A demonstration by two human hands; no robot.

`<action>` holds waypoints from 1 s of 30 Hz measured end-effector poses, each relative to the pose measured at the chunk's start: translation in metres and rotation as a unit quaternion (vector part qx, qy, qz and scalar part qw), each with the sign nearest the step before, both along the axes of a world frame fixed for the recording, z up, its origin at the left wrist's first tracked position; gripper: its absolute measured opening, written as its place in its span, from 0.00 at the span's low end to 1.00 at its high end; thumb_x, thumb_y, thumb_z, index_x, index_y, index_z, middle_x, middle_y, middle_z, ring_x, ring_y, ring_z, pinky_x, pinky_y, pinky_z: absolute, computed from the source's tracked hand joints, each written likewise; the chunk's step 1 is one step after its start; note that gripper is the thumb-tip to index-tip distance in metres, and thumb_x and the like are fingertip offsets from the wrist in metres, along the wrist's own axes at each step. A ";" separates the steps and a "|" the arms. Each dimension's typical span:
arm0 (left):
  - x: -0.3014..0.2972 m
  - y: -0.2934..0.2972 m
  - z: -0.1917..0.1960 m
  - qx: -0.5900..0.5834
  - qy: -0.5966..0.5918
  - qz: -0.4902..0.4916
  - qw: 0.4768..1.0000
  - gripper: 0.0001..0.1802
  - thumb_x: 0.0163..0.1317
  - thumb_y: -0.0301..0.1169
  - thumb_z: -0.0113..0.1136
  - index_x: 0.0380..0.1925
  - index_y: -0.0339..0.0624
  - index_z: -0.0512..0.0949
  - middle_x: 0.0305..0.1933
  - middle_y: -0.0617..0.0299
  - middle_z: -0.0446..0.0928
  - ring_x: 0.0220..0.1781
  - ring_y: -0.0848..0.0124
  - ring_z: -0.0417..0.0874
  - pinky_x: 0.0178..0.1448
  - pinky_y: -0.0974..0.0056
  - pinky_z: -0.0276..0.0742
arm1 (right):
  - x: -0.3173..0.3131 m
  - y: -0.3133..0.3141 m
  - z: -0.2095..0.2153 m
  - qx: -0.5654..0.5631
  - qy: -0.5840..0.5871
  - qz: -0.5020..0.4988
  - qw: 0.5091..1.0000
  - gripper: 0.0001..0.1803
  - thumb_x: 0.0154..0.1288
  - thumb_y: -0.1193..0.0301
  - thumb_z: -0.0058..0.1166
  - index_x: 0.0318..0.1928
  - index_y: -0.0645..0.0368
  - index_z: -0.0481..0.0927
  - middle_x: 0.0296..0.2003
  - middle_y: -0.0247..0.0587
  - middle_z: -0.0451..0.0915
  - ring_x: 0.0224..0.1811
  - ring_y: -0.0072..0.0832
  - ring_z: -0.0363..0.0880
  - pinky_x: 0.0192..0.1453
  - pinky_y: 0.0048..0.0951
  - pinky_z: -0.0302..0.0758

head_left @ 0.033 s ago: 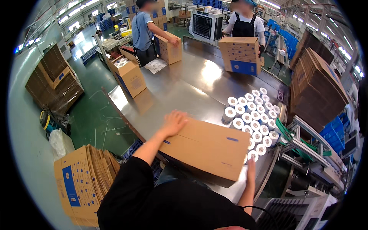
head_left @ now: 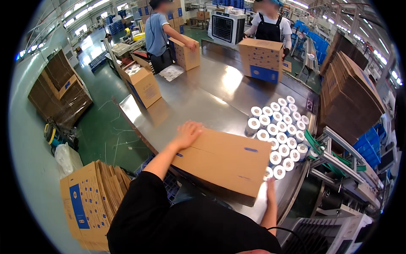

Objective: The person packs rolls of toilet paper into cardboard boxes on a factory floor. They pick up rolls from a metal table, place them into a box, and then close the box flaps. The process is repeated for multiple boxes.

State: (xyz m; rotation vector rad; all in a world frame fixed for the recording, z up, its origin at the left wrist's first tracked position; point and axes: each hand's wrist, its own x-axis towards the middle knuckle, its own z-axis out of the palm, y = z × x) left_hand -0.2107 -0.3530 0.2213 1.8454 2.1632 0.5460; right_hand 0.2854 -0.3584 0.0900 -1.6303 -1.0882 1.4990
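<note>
A closed brown carton (head_left: 224, 161) lies at the near edge of the metal table (head_left: 194, 95), directly in front of me. My left hand (head_left: 188, 134) rests open on its far left corner, with outstretched fingers over the edge. Beside the carton's right end is my right hand (head_left: 270, 192), its fingers extended upward; whether the palm presses on the cardboard is hard to tell. Several white-topped rolls (head_left: 281, 137) stand upright in rows to the right of the carton, the nearest ones close to my right fingertips.
Across the table, one person (head_left: 158, 36) handles a carton (head_left: 186, 55) and another (head_left: 270, 27) holds a printed carton (head_left: 261, 61). An open carton (head_left: 144, 86) stands at the left edge. Flattened cartons (head_left: 93, 199) are stacked lower left; a metal frame (head_left: 338, 156) is at right.
The carton before me has shifted slightly left, and both my hands have moved left with it. The far right person's carton has also moved a little left.
</note>
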 end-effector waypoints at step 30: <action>0.133 -0.067 0.007 -0.148 -0.523 0.089 0.835 0.34 0.67 0.48 0.50 0.62 0.32 0.66 0.62 0.50 0.71 0.66 0.61 0.68 0.64 0.59 0.67 | -0.169 -0.049 0.232 -0.036 0.126 0.360 0.924 0.46 0.66 0.52 0.55 0.69 0.65 0.45 0.62 0.61 0.66 0.59 0.39 0.74 0.55 0.35 0.77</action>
